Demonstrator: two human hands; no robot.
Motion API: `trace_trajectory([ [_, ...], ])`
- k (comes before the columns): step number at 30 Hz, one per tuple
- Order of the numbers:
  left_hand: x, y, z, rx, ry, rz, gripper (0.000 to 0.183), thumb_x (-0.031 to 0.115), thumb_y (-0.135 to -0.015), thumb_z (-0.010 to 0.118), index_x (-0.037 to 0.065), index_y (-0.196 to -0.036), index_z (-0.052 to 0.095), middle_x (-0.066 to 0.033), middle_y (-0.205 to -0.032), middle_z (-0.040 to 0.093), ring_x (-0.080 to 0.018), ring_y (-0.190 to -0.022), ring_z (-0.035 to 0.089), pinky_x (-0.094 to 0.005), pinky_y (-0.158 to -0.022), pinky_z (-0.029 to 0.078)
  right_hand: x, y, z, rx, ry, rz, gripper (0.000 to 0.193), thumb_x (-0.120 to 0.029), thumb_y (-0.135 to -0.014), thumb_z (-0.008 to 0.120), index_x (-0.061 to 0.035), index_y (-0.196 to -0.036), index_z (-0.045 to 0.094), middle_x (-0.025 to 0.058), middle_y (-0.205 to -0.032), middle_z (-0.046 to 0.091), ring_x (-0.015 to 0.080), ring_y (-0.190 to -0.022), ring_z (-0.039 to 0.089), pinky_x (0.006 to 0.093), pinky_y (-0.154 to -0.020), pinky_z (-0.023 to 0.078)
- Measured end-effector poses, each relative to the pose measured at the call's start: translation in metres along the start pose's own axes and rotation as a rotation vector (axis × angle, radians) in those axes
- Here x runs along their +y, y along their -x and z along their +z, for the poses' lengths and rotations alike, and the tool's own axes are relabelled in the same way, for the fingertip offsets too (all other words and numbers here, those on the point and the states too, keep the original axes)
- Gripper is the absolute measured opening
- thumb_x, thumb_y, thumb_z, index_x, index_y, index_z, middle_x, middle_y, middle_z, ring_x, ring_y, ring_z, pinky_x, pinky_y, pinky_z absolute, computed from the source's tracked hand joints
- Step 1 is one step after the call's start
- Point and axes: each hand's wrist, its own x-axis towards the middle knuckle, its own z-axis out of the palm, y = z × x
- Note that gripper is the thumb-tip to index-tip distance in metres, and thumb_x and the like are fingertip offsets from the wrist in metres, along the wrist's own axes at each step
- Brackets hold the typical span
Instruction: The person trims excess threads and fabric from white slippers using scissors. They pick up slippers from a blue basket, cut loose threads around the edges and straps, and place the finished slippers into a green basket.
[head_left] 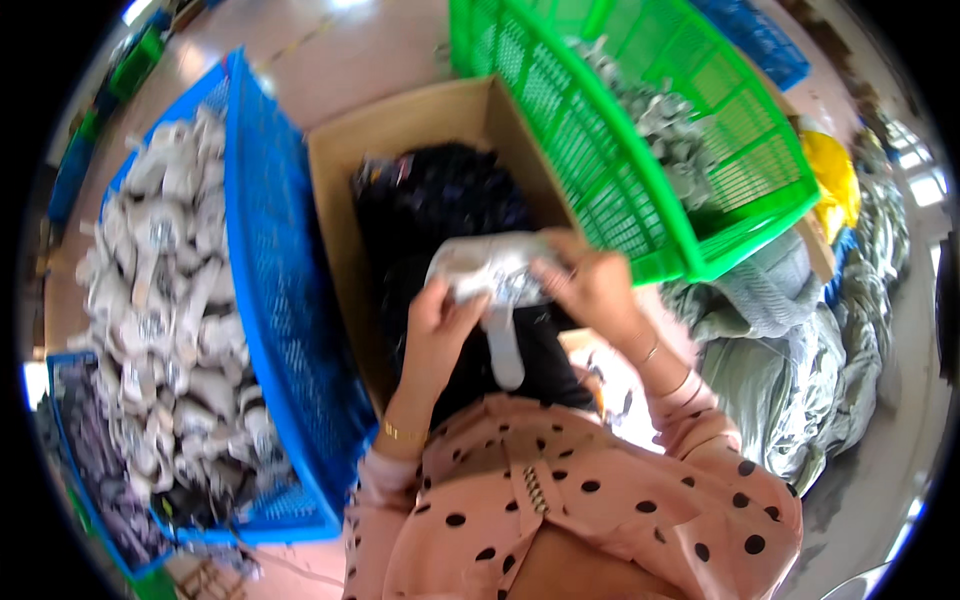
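Between blue perforated plastic crate point(285, 270) and green slotted plastic crate point(590, 170), by open brown cardboard box point(337, 235): left hand point(438, 318) and right hand point(592, 283) angled inward, each grip pinched on pale grey sock-like fabric point(480, 255) between them.

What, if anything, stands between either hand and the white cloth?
Nothing visible does: the left hand grips the white cloth directly near its left end, and the right hand near its right end.

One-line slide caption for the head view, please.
Left hand and right hand hold a pale fabric piece; an open cardboard box stands between a blue basket and a green basket.
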Motion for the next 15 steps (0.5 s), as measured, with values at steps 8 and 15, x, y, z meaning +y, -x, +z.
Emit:
trace_trajectory([
  [8, 0.038, 0.004, -0.003, 0.087, 0.33, 0.127, 0.026, 0.005, -0.096, 0.06, -0.001, -0.121, 0.056, -0.0091, -0.11, 0.064, -0.014, -0.099, 0.065, -0.0285, -0.083, 0.058, -0.022, -0.02, 0.001, -0.046, -0.601, 0.071, 0.045, -0.019, -0.088, 0.073, 0.0041, -0.124, 0.058, 0.0127, -0.103, 0.07, 0.0148, -0.091, 0.066, 0.0279, -0.083, 0.052],
  [15, 0.025, 0.013, -0.017, -0.066, 0.319, 0.16, 0.037, 0.0, -0.096, 0.053, -0.003, -0.133, 0.049, -0.0154, -0.131, 0.058, -0.0271, -0.12, 0.058, -0.0453, -0.097, 0.052, -0.02, -0.017, 0.002, -0.026, -0.754, 0.026, 0.043, -0.011, -0.091, 0.069, 0.0066, -0.127, 0.056, 0.0127, -0.121, 0.063, 0.0156, -0.108, 0.058, 0.028, -0.096, 0.046],
])
